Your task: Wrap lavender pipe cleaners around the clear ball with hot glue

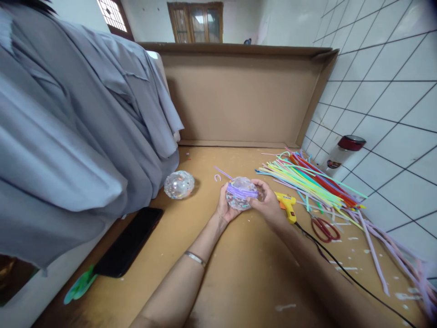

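Observation:
A clear, speckled round bowl (239,202) is between my two hands near the middle of the table. Purple pipe cleaner (241,190) runs in rows across it, and a loose purple end sticks out at the upper left. My left hand (226,207) cups the bowl from the left and below. On the right side, my right hand (267,200) grips it, thumb on the purple rows and fingers at the rim. A second clear speckled bowl (179,185) sits to the left on the table.
Coloured pipe cleaners (317,182), a yellow glue gun (289,208) with a black cord, red-handled scissors (324,229) and a jar (341,152) are at the right. A black phone (129,243) and grey cloth (85,118) are at the left. Cardboard (239,100) stands behind.

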`<state>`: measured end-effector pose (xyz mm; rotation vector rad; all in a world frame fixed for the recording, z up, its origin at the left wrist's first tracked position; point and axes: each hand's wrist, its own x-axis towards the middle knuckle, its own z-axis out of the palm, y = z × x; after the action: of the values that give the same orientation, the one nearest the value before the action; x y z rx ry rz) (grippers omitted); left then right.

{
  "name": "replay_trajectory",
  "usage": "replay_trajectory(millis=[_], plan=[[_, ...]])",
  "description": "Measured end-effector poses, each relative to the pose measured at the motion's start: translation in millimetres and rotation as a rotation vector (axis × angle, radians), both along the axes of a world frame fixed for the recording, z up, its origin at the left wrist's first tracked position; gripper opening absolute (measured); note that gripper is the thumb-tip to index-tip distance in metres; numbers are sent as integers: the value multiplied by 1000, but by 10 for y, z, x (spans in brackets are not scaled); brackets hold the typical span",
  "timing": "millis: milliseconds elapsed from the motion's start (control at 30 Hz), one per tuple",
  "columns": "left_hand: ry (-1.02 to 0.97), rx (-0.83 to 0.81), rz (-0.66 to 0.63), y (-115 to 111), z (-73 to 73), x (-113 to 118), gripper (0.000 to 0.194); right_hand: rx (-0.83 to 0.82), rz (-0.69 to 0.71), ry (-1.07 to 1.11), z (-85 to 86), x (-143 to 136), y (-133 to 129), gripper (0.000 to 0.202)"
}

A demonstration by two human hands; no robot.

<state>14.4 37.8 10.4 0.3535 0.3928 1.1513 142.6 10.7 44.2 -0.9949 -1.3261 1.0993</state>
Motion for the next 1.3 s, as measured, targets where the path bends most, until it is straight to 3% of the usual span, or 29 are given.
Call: replay_trajectory(millis=[200, 400, 667, 1067, 1300], plan=[[22, 4, 35, 18, -2, 4, 46, 32, -4, 47, -89, -27, 43, 53], [15, 33, 42, 21, 21, 14, 44, 16, -47, 88, -139, -31, 68, 69], [26, 52, 80, 12, 36, 29, 41, -12, -28, 69, -99, -34, 33, 67], [71, 93, 115, 16, 32, 58, 39, 34, -64, -16, -213, -10, 68, 63], [120, 161, 177, 12, 9, 68, 44, 59, -65, -63, -154, -2, 33, 65]])
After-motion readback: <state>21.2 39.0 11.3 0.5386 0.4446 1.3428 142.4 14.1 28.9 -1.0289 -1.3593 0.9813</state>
